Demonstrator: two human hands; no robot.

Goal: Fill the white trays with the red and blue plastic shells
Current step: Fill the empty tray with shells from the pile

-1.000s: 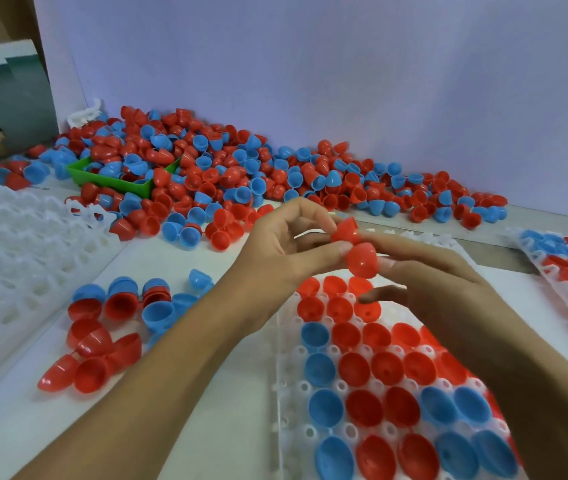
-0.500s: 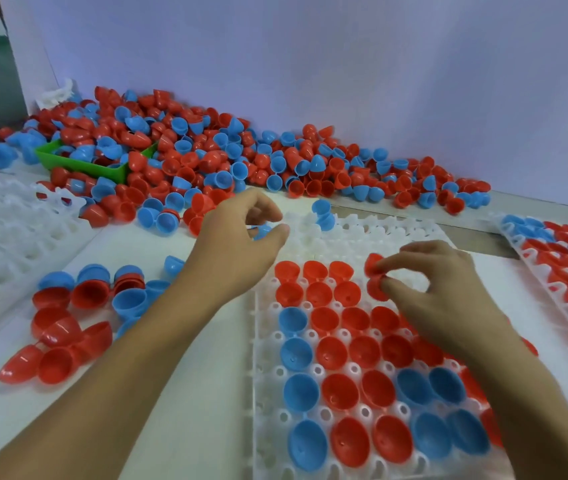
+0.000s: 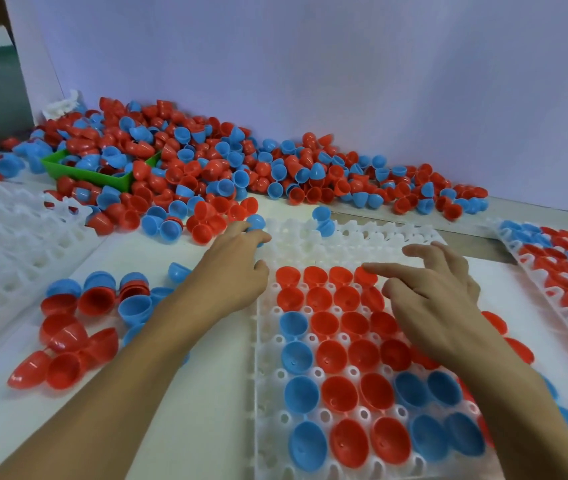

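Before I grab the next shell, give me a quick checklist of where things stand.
1. Right hand free: ok, fingers relaxed over the top red row.
2. Last red shell seated: cannot tell, a fingertip covers it.
3. Empty pockets left in the center tray: ok, far rows are bare.
4. Left hand at supply: ok, fingertips on a blue shell.
5. Two loose blue shells lying on the tray: not ok, unseated.
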